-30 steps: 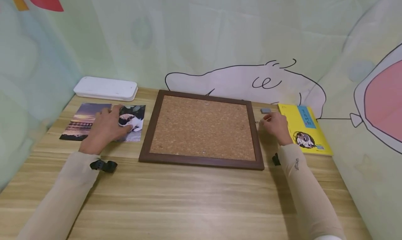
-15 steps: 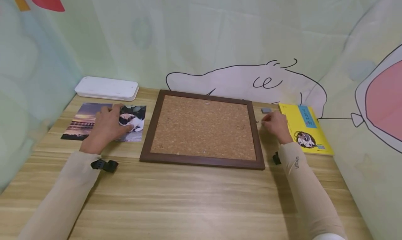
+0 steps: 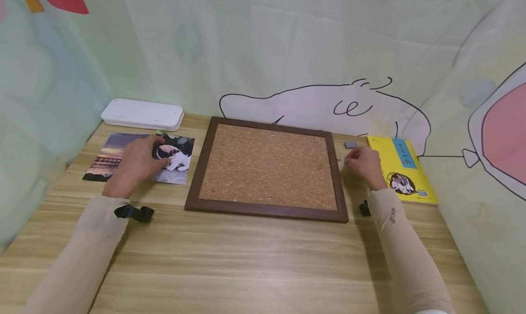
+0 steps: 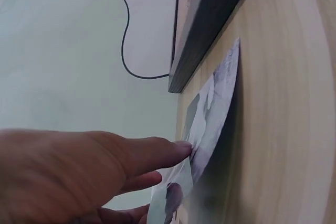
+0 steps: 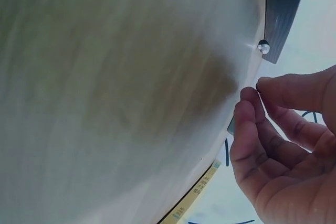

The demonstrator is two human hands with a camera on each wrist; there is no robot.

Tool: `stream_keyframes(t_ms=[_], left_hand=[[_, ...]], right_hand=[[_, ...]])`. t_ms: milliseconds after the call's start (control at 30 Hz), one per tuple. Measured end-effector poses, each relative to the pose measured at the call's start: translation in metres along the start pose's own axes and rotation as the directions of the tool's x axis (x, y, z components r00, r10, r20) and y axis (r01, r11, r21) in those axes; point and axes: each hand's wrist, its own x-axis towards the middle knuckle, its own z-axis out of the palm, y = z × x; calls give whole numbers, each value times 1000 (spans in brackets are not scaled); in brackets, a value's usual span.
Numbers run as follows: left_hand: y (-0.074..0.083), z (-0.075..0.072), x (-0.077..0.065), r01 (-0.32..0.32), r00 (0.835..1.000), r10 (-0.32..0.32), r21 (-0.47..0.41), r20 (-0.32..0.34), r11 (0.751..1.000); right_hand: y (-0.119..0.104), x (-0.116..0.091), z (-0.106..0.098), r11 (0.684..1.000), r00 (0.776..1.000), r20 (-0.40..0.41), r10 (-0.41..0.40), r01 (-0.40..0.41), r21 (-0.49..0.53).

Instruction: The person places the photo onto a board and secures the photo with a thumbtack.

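In the head view my left hand [image 3: 136,162] is at the cat photo [image 3: 179,161] and pinches it at its left side. The photo bends and rises off the wooden table in the left wrist view, my thumb on its face. A sunset photo [image 3: 110,150] lies partly behind this hand. My right hand [image 3: 364,165] is beside the corkboard [image 3: 269,165] with its brown frame, fingers curled and thumb near the index tip. Whether something tiny sits between those tips is unclear. A small silver ball-like piece [image 5: 264,46] lies between that hand and the frame.
A white case [image 3: 141,114] stands at the back left against the curtain. Behind my right hand lies a small grey block [image 3: 350,144]. The yellow book [image 3: 419,179] is farther right. Bare wood [image 3: 246,259] stretches in front of the corkboard.
My left hand has closed on the cat photo and bent it; the photo's left part has risen. The right hand has stayed by the silver piece. The head view has shifted slightly.
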Motion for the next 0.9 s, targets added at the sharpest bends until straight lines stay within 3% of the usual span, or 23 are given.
stream_keyframes(t_ms=[133,300,667,900], left_hand=[[-5,-5,1,25,1000,-24,-45,16,999],[-5,-14,-3,11,999,-15,-93,-38,996],[8,-28,-12,-49,986,18,-187,-164,981],[22,-33,-15,-66,985,31,-208,-168,976]], right_hand=[[-1,-2,-1,1000,999,-37,-6,7,9],[-5,-6,0,999,994,-102,-32,35,29],[-16,-16,-4,991,980,-168,-102,115,69],[-27,-21,-4,987,973,-191,-133,147,62]])
